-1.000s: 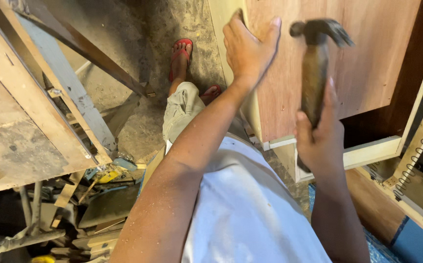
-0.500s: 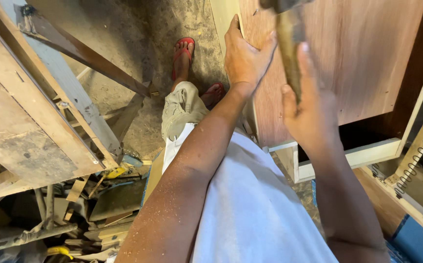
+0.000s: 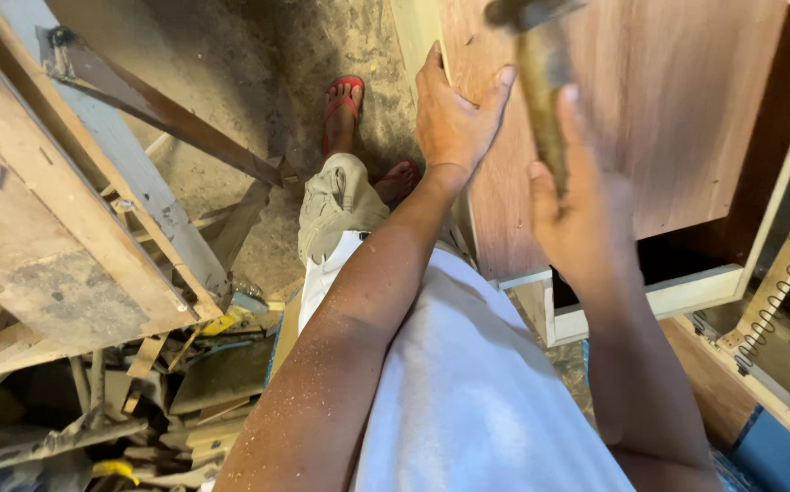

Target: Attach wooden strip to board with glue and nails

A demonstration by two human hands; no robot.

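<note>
firmly gripped, hammer [image 3: 540, 82] in right hand [image 3: 586, 219] fingers.

Wearer's body, head view. Torso: plain white shirt [image 3: 477, 401], short-sleeved, no print visible. Legs: light khaki trousers [image 3: 336, 205], creased, cargo-type pocket at side. Feet: red flip-flops [image 3: 340, 105], thin straps; one foot fully seen, 2nd partly hidden behind forearm. Both forearms bare, no watch, no gloves; fine sawdust specks over left forearm [image 3: 349, 337]. Left hand [image 3: 454, 118] & right hand [image 3: 586, 219]: no rings seen; right blurred.
</note>
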